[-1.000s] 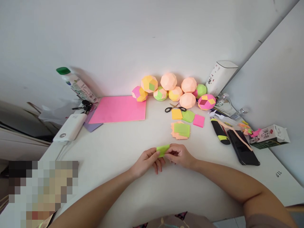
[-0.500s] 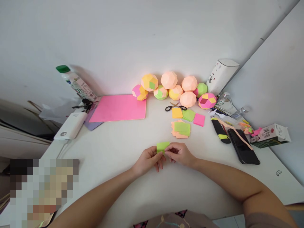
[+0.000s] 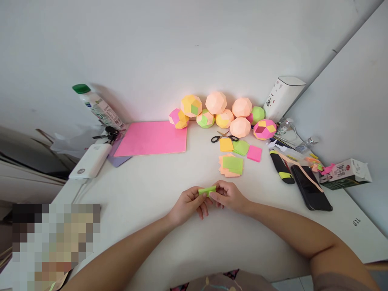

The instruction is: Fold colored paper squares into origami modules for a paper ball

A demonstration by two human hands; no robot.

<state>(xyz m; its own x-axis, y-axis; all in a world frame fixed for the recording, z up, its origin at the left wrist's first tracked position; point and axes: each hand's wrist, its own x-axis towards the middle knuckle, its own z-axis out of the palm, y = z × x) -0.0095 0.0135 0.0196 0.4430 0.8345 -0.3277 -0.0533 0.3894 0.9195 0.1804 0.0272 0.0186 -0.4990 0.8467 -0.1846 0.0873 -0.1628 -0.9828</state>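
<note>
A small green paper slip (image 3: 207, 189) is pinched between both hands just above the white table (image 3: 157, 186). My left hand (image 3: 188, 205) grips its left end with thumb and fingers closed. My right hand (image 3: 229, 197) pinches its right end. The slip looks folded into a narrow strip, seen almost edge-on. Beyond the hands lies a small stack of orange and green paper squares (image 3: 230, 165), with loose yellow, green and pink squares (image 3: 254, 153) behind it.
Several paper polyhedron balls (image 3: 216, 102) line the wall, with scissors (image 3: 223, 137) before them. A pink sheet (image 3: 151, 138), power bank (image 3: 90, 161) and bottle (image 3: 97, 106) are at the left. A phone (image 3: 309, 186), black-yellow marker (image 3: 281, 167), carton (image 3: 345, 173) and white container (image 3: 282, 98) are at the right.
The green paper went from a broader flap facing the camera to a thin flattened strip between the fingers. Both hands stayed in place.
</note>
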